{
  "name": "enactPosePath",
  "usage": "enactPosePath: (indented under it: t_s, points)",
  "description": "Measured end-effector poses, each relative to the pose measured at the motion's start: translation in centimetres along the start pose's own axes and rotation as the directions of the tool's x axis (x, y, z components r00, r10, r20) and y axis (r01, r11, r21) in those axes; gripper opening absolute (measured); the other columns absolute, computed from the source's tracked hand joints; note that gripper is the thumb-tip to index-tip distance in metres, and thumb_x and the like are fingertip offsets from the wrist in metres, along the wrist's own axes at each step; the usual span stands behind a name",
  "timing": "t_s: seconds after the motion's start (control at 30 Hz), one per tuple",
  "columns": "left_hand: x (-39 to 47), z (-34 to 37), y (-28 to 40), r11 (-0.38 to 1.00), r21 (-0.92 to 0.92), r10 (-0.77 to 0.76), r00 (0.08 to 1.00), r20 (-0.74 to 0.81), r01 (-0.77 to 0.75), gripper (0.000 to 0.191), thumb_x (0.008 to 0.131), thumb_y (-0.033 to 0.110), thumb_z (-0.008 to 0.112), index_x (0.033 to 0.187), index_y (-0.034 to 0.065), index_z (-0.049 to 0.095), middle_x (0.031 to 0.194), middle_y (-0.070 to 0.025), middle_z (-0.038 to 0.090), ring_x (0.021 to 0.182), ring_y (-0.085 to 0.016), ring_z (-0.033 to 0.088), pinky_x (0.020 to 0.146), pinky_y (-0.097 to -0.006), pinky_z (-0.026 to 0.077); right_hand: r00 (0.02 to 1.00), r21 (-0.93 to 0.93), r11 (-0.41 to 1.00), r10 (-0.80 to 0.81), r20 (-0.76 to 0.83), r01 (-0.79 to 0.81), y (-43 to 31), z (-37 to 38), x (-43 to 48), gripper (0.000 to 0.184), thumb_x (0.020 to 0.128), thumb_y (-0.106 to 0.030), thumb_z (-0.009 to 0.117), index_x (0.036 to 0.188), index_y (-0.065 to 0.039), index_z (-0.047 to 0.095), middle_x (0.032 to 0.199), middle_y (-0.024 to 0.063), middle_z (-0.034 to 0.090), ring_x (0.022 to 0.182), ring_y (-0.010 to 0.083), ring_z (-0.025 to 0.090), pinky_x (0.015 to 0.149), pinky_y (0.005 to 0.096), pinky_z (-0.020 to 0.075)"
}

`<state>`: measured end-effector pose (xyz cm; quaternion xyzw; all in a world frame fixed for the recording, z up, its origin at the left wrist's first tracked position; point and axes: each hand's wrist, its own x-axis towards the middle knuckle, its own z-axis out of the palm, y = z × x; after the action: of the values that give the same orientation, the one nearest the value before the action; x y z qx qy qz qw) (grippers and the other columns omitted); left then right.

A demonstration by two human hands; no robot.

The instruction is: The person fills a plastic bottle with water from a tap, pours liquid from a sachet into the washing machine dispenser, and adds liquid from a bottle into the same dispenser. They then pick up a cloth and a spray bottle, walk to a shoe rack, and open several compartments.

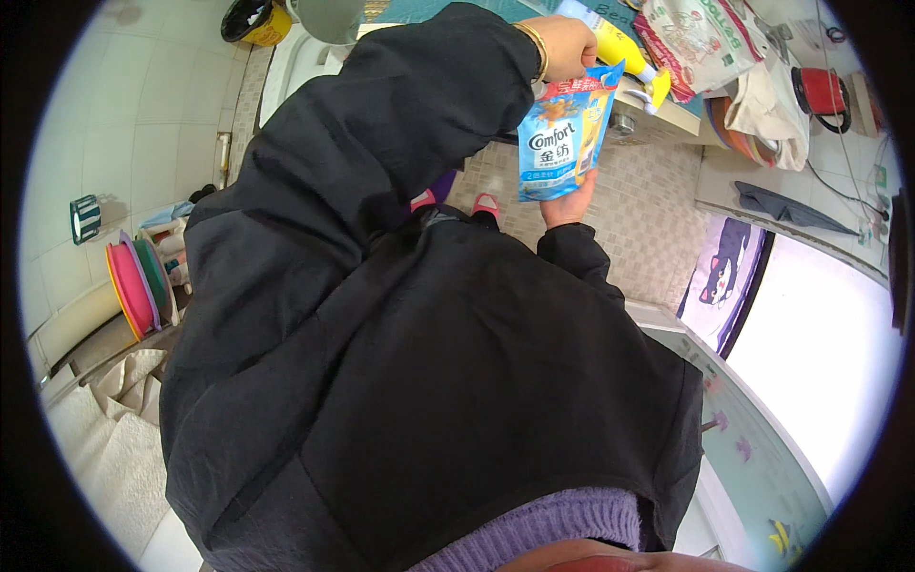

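A blue Comfort fabric softener pouch (554,143) is held up in front of me, upright and slightly tilted, its printed face towards me. My left hand (561,44), with gold bangles at the wrist, reaches across and grips the pouch's top edge. Its fingertips are partly hidden behind the pouch. From below, my right hand (570,202) supports the bottom, with some fingers out of sight behind it. A pale spout or cap (538,89) shows at the upper left corner, under my left wrist.
Beyond the pouch, a yellow spray bottle (618,50) and a printed plastic bag (697,39) lie on a teal-topped counter (429,10). A white basin (286,79) and a yellow bucket (268,28) are upper left. Coloured washbasins (132,286) stand at left; tiled floor (629,214) lies below.
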<state>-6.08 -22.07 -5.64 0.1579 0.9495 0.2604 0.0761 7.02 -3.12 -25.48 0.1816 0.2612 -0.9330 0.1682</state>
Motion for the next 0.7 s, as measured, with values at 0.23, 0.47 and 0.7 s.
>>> enactPosePath:
  t_s: [0.23, 0.47, 0.7]
  points:
    - [0.4, -0.5, 2.0, 0.994, -0.102, 0.044, 0.999, -0.016, -0.045, 0.021, 0.080, 0.016, 0.070, 0.097, 0.0026, 0.067, 0.084, -0.0106, 0.069, 0.077, -0.019, 0.067, 0.072, -0.0299, 0.053, 0.995, -0.041, 0.999, 0.036, 0.095, -0.032, -3.4, -0.2, -0.6, 0.063, 0.100, -0.053, 0.024, 0.146, -0.011, 0.031, 0.146, 0.0087, 0.040, 0.129, 0.0300, 0.043, 0.107, 0.0455, 0.0326]
    - [-0.6, -0.4, 2.6, 0.983, -0.175, 0.058, 0.998, -0.023, -0.061, 0.019, 0.082, 0.012, 0.069, 0.097, 0.0014, 0.065, 0.080, -0.0095, 0.068, 0.073, -0.016, 0.065, 0.069, -0.0285, 0.052, 0.984, -0.050, 0.996, 0.083, 0.159, -0.076, -5.0, -0.5, -0.8, 0.062, 0.100, -0.051, 0.025, 0.146, -0.010, 0.030, 0.146, 0.0095, 0.039, 0.130, 0.0305, 0.042, 0.107, 0.0456, 0.0329]
    - [-0.9, -2.2, 2.9, 0.979, -0.188, 0.080, 0.997, 0.005, -0.077, 0.021, 0.083, 0.012, 0.069, 0.100, 0.0002, 0.064, 0.079, -0.0088, 0.067, 0.072, -0.016, 0.064, 0.071, -0.0280, 0.052, 0.989, -0.031, 0.999, 0.043, 0.139, -0.039, -5.6, 0.8, -1.6, 0.060, 0.101, -0.049, 0.024, 0.146, -0.010, 0.029, 0.147, 0.0095, 0.038, 0.131, 0.0297, 0.041, 0.108, 0.0452, 0.0322]
